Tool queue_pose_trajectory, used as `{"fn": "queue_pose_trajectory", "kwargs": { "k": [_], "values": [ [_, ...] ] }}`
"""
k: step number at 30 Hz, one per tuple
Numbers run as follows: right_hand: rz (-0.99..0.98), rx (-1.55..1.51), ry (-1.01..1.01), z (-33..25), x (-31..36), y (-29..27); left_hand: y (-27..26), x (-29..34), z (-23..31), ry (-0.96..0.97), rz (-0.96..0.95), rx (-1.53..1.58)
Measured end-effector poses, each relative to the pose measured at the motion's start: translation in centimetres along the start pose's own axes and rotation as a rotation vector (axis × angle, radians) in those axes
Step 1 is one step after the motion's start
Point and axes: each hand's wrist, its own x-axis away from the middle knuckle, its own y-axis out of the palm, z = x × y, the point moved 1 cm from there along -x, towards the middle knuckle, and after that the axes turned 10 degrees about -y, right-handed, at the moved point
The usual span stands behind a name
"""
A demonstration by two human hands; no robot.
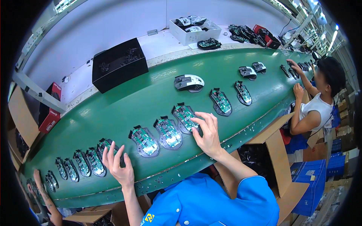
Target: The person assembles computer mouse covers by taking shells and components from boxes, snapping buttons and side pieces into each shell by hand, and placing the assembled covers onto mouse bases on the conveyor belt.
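Observation:
Opened computer-mouse bases with green circuit boards lie in a row along the green belt. My left hand (120, 167) has its fingers spread at the right edge of one mouse base (103, 146), partly covering it; whether they touch it I cannot tell. My right hand (206, 136) is bent with fingers apart, fingertips at the right edge of another mouse base (184, 116). Between my hands lie two more, a left mouse base (144, 141) and a right mouse base (168, 132). Neither hand visibly lifts anything.
Beyond my right hand are another mouse base (221, 101) and a white-and-black mouse (189, 83). A black box (120, 73) and a white box (194, 37) stand along the far side. A co-worker (315, 96) sits at right; another person's hand (37, 177) is at far left.

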Motion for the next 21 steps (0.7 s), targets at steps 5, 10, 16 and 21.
{"fn": "queue_pose_trajectory", "kwargs": {
  "k": [5, 10, 16, 21],
  "values": [
    [0.003, -0.024, -0.017, 0.2, 0.1, 0.3, -0.1, -0.2, 0.1, -0.002, 0.013, 0.016],
    [0.029, 0.082, -0.033, 1.2, -0.2, -0.3, -0.1, -0.1, -0.2, -0.018, 0.038, 0.064],
    [0.066, 0.11, 0.002, 1.7, -0.3, -1.3, 0.5, 0.0, -0.8, -0.142, 0.082, 0.344],
    [0.064, 0.018, -0.071, 0.7, 0.0, -0.2, 0.3, 0.1, -0.8, -0.101, 0.116, 0.334]
  ]
}}
